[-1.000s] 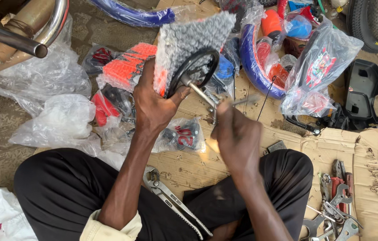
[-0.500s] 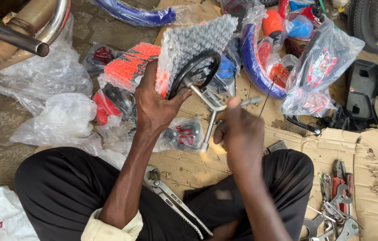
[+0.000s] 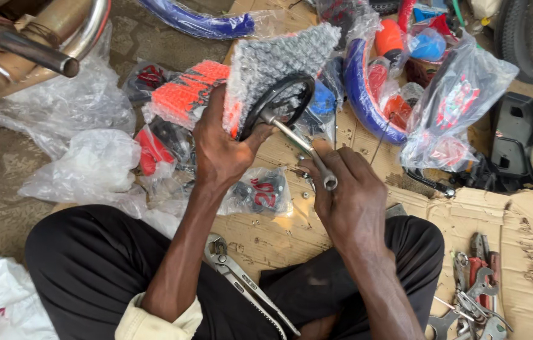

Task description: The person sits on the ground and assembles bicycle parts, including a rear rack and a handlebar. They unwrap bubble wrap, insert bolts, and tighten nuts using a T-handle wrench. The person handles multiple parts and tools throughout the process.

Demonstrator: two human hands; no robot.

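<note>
Left hand [image 3: 222, 151]: gripping black wheel [image 3: 279, 104], bubble-wrapped, at 12 o'clock.
Right hand [image 3: 348, 192]: closed around spanner [image 3: 301, 146], head on wheel hub.

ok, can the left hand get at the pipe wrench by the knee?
Probably not yet: the left hand is gripping the small black wheel. The pipe wrench lies uncovered on the cardboard, so the path looks free.
</note>
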